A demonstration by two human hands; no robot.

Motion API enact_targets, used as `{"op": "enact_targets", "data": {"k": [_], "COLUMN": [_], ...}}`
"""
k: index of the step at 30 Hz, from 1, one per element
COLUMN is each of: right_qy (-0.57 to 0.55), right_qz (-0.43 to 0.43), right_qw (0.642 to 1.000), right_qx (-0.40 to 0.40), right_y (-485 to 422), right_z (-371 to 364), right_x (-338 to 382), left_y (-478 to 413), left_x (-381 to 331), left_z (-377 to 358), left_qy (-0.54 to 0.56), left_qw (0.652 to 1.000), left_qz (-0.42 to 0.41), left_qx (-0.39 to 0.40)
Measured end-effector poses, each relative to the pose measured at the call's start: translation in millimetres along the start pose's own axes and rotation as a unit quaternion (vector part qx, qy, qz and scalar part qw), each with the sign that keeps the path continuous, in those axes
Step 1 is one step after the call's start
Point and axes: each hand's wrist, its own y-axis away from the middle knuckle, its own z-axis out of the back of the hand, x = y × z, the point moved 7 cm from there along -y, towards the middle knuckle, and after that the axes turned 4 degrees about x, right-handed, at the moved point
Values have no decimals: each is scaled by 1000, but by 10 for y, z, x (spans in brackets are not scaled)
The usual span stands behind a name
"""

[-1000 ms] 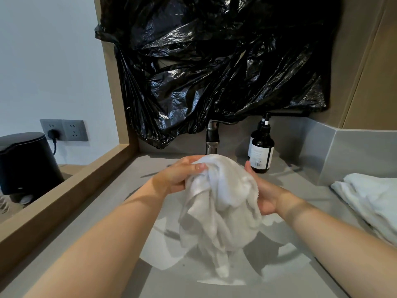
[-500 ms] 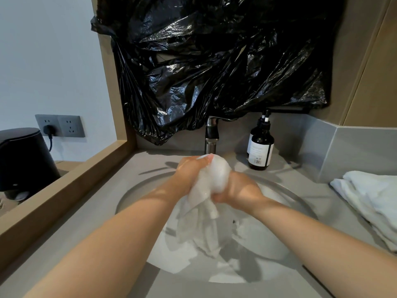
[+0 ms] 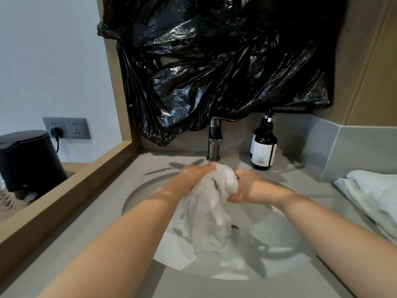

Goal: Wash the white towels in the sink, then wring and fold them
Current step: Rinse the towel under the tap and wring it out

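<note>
Head view: the left hand (image 3: 193,177) grips the bunched top of a white towel (image 3: 210,211) from the left, with its fingers curled round the cloth. One fingertip reaches up close to the foot of the faucet (image 3: 214,145). The right hand (image 3: 247,186) grips the same bunch from the right, fingers wrapped round it. Both hands sit close together with the bunch pressed between them, above the back half of the sink (image 3: 139,196).

Below the hands the towel hangs in loose, crumpled folds. Its lower end lies on the white floor of the basin, just beside the drain (image 3: 234,226).

The faucet is dark metal and stands at the back rim of the sink. To its right a dark pump bottle (image 3: 264,149) with a white label stands on the grey desk (image 3: 107,211), with a second bottle close behind it. At the far right of the desk lies a pile of folded towels (image 3: 371,194), white, apart from both hands.

A crumpled black plastic bag (image 3: 214,72) covers the wall above the faucet and bottles. A wooden ledge (image 3: 64,190) borders the desk on the left. Beyond it a grey double socket (image 3: 66,127) sits on the white wall with a black plug (image 3: 56,132) in its left outlet. A black bin (image 3: 28,160) stands below the socket.
</note>
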Motion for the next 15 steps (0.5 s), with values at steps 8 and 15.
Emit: {"op": "enact_targets", "data": {"k": [8, 15], "right_qy": [-115, -258], "right_qz": [5, -48], "right_qw": [993, 965], "right_qx": [-1, -12], "right_y": [-6, 33], "right_z": [240, 398], "right_x": [-226, -201], "left_y": [155, 157], "left_x": [-135, -15], "left_z": [97, -86], "left_qy": [-189, -416], "left_qw": [967, 874], "left_qz": [-110, -94], "left_qx": [129, 231]}}
